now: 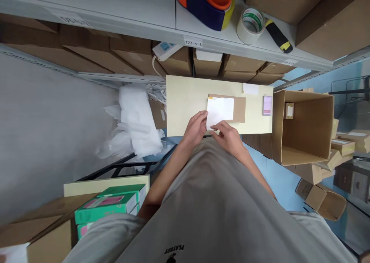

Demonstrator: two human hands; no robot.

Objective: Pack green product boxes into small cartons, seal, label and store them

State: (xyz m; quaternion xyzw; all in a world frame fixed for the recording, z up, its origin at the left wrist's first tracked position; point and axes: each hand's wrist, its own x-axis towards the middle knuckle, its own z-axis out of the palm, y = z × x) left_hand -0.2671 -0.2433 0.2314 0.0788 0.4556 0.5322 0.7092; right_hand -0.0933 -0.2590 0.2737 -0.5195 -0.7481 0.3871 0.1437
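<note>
A white paper sheet (220,108) with a small yellow-orange mark at its top left corner lies partly over a flat brown cardboard box (239,109). The box rests on a pale yellow tabletop (185,101). With its fingers closed, my left hand (197,127) holds the sheet's left edge. At the sheet's lower edge my right hand (227,136) pinches the paper between thumb and fingers. The sheet's lower part hangs past the box's near edge.
A phone-like device (267,105) and a small white paper (250,88) lie on the tabletop. To the right stands a large open carton (306,126) with a small box inside. The shelf above holds a tape dispenser (206,5), tape roll (251,26) and utility knife (279,36). White foam wrap (140,118) is left.
</note>
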